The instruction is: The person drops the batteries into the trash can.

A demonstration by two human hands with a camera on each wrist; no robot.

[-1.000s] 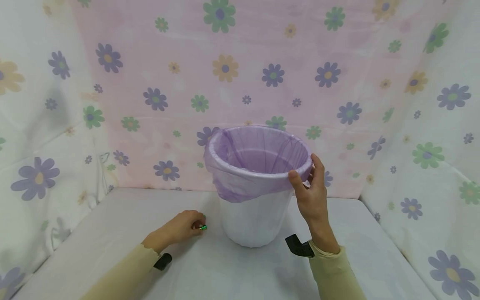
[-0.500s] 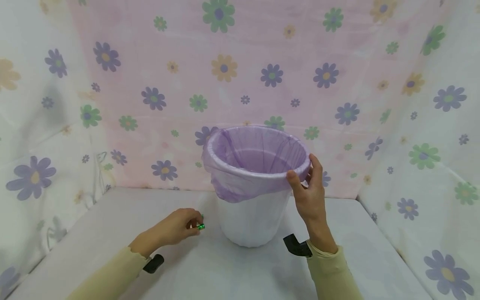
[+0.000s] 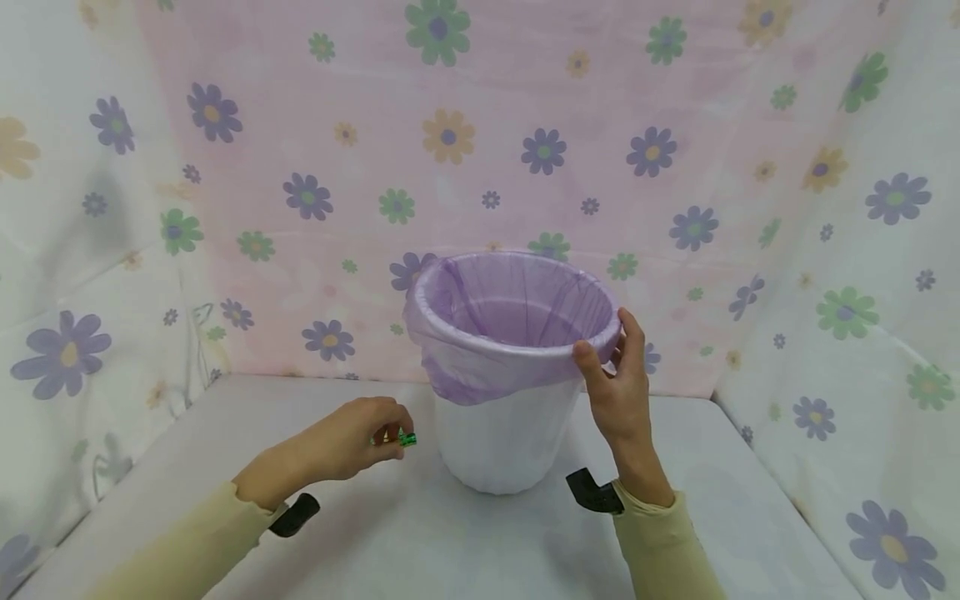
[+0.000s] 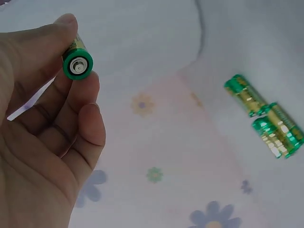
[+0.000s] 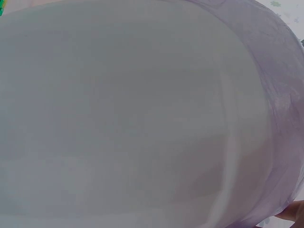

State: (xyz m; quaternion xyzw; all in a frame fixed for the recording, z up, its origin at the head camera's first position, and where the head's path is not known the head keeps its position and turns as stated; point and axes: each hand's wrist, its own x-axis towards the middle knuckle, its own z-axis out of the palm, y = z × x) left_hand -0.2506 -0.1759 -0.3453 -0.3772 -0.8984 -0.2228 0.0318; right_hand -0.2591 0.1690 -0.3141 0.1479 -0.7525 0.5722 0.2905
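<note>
My left hand pinches a green and gold battery between thumb and fingers, left of a white bin. The battery's metal tip faces the left wrist camera. Several more batteries lie close together in that view, apart from the hand. A thin purple bin bag lines the bin and is folded over its rim. At the rim's right side my right hand grips the bin, thumb in front. Only a bit of this hand shows in the right wrist view; the bin wall fills most of it.
The bin stands upright on a white-covered table. Flower-printed cloth hangs behind and along both sides. A dark wrist-camera mount sits at the left cuff, and another mount at the right cuff.
My left hand has risen a little from the table, with the battery in its fingers, and its forearm has swung left. The right hand keeps its grip on the bin rim.
</note>
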